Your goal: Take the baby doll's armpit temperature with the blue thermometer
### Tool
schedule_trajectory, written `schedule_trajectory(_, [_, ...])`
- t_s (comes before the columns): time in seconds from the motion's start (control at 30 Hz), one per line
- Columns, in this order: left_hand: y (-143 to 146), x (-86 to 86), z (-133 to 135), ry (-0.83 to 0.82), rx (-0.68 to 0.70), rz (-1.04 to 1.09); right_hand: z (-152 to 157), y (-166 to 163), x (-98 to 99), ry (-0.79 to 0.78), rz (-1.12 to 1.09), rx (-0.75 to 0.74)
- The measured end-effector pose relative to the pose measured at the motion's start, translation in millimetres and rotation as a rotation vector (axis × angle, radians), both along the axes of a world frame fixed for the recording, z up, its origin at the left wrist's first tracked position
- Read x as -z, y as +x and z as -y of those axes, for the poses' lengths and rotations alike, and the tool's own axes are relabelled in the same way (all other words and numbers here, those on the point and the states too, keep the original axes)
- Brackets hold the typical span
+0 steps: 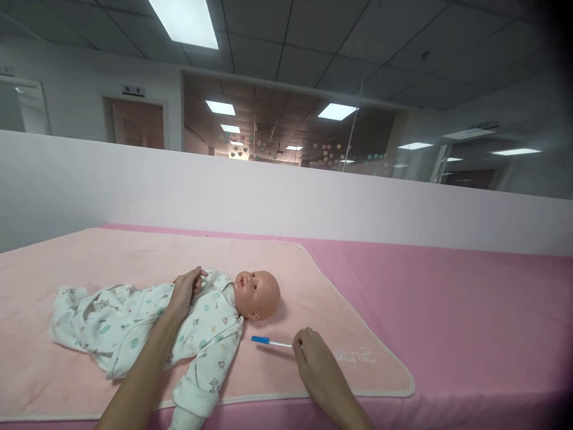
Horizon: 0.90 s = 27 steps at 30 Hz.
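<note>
A baby doll [257, 295] lies on its back with its head to the right, dressed in a white patterned outfit [210, 322]. My left hand [188, 291] is on the doll's chest, its fingers curled in against the cloth; the fingertips are partly hidden. Over the mat, right of the doll's shoulder, my right hand [313, 364] pinches one end of a thin white stick with a blue tip [260, 340]. The blue tip points left, just below the doll's head, and the stick's other end is hidden in my fingers.
Under the doll is a peach mat [264, 373] with pale edging and lettering. It lies on a pink sheet [470, 322]. A white low wall [286, 197] runs behind. Beyond it are a door [138, 123], windows and ceiling lights.
</note>
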<state>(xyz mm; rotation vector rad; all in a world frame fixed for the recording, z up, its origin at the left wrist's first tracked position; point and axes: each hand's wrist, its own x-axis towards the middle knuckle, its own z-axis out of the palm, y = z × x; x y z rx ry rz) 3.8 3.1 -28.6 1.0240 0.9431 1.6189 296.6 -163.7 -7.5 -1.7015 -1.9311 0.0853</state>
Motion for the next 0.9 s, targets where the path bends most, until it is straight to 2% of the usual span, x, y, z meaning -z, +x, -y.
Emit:
schedule_trajectory(0.1, [-2, -0.4, -1, 0.023, -0.006, 0.112, 2, 8, -57.6, 0.002, -0.112, -0.042])
schedule_trajectory(0.17, [-2, -0.7, -2, 0.031, -0.002, 0.170, -7, 15, -97.8, 0.002, -0.259, -0.143])
schedule_trajectory(0.23, [-1, -0.5, -2, 0.030, 0.008, 0.214, -23, 15, -131.2, -0.013, -0.527, -0.259])
schedule_trajectory(0.3, [-1, -0.4, -1, 0.032, 0.012, 0.250, -43, 8, -151.8, 0.009, -0.822, -0.406])
schedule_trajectory(0.37, [-1, -0.7, 0, 0.039, 0.010, 0.292, -64, -7, -159.3, -0.006, -0.965, -0.511])
schedule_trajectory(0.5, [-3, -1.6, 2, 0.057, 0.022, 0.387, -96, -37, -158.9, -0.166, -0.958, -0.540])
schedule_trajectory(0.6, [-5, -1.3, 2, 0.064, 0.027, 0.423, -109, -48, -164.0, -0.167, -1.034, -0.551])
schedule_trajectory(0.73, [-6, -0.5, 1, 0.073, 0.030, 0.442, -124, -50, -170.9, -0.315, -0.821, -0.591])
schedule_trajectory(0.83, [-6, -0.6, 1, 0.077, 0.037, 0.450, -132, -48, -176.9, -0.289, -0.651, -0.537])
schedule_trajectory(0.9, [-5, -1.1, 1, 0.077, 0.037, 0.456, -133, -44, -185.7, -0.340, -0.683, -0.587])
